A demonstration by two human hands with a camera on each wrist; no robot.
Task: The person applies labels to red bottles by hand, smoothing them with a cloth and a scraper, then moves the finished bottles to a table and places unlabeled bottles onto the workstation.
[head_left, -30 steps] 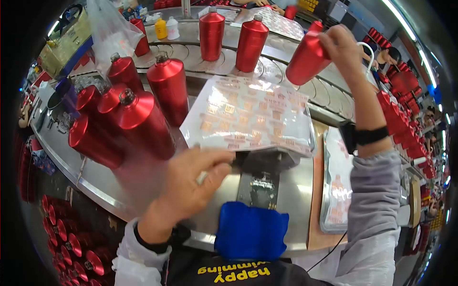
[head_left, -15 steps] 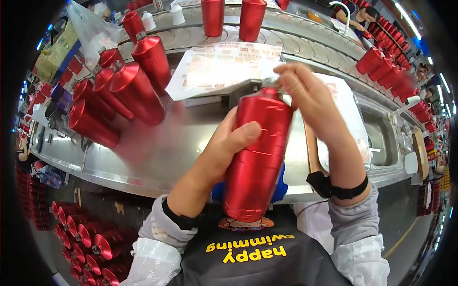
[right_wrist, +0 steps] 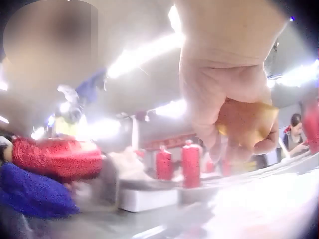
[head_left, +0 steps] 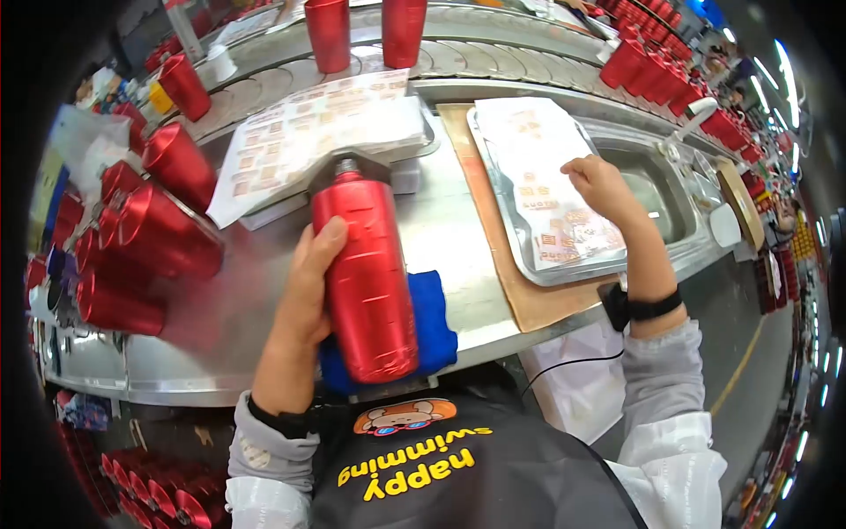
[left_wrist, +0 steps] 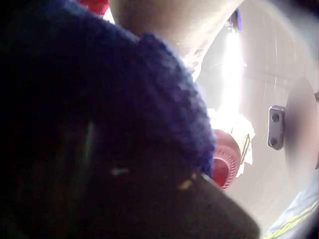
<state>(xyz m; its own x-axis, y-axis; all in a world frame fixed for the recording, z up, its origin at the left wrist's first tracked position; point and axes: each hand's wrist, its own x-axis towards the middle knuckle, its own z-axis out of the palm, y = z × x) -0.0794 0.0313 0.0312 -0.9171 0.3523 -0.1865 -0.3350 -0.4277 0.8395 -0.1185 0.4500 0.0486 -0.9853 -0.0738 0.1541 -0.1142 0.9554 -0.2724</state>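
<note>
My left hand [head_left: 304,291] grips a shiny red bottle [head_left: 370,282] by its side, thumb across the front. Its clear glass neck points away from me, and its base overlaps a blue cloth [head_left: 432,326] at the counter's near edge. My right hand [head_left: 604,189] is over a metal tray [head_left: 520,269] holding white sheets with printed labels [head_left: 542,194]. In the right wrist view, its curled fingers hold a small amber, see-through piece [right_wrist: 246,122] whose kind I cannot tell. Dark blur and blue fabric [left_wrist: 164,84] fill most of the left wrist view.
Several red bottles [head_left: 167,229] stand at left. Beyond the held bottle, printed sheets [head_left: 308,132] lie on a raised stand. Two more bottles [head_left: 328,35] stand on the conveyor [head_left: 476,62] behind. A sink [head_left: 656,194] lies right of the tray, which rests on a brown board [head_left: 489,256].
The right hand brought the red bottle from the conveyor to the left hand, which took hold of it. The right hand then left the neck and moved right, over the tray.
</note>
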